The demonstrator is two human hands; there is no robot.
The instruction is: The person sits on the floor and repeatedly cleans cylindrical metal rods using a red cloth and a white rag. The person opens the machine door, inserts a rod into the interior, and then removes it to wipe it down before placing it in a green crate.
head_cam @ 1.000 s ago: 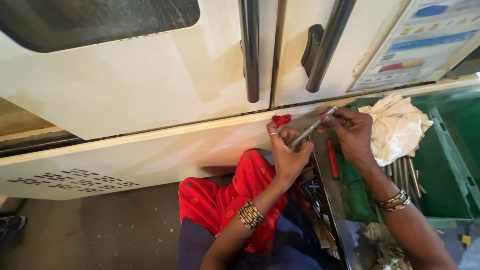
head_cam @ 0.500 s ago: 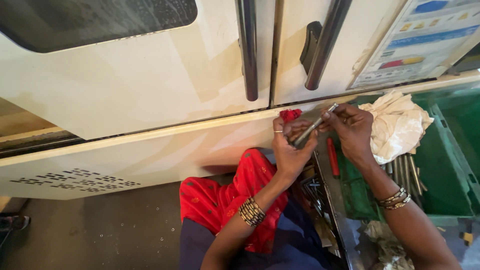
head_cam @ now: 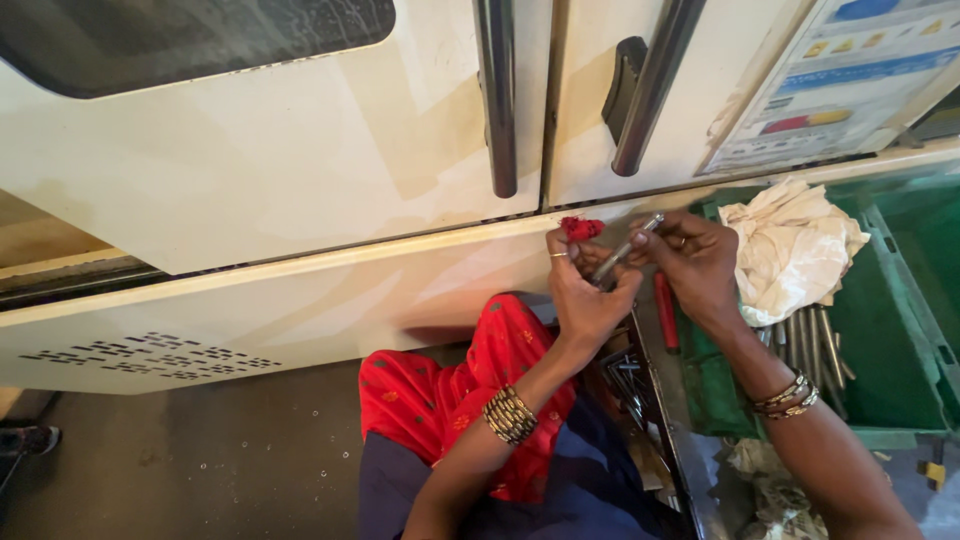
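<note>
Workshop: tool crate (head_cam: 900,330), vehicle doors (head_cam: 300,150)

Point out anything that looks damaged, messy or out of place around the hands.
Nothing looks broken. The left hand and right hand share a thin metal rod. A crumpled cream cloth lies heaped over the green crate, partly covering loose metal rods.

Both arms are bare up to where the frame cuts them, no sleeves showing. The left hand (head_cam: 585,300) has a thin ring on one finger, and there's a chunky stack of gold and dark bangles (head_cam: 511,414) on that wrist. The right hand (head_cam: 695,262) wears a ring too, with a smaller set of gold and dark bracelets (head_cam: 789,396) on its wrist. Lower down, a bright red garment with small pale dots (head_cam: 440,400) lies over dark navy clothing (head_cam: 560,490) on the lap.
</note>
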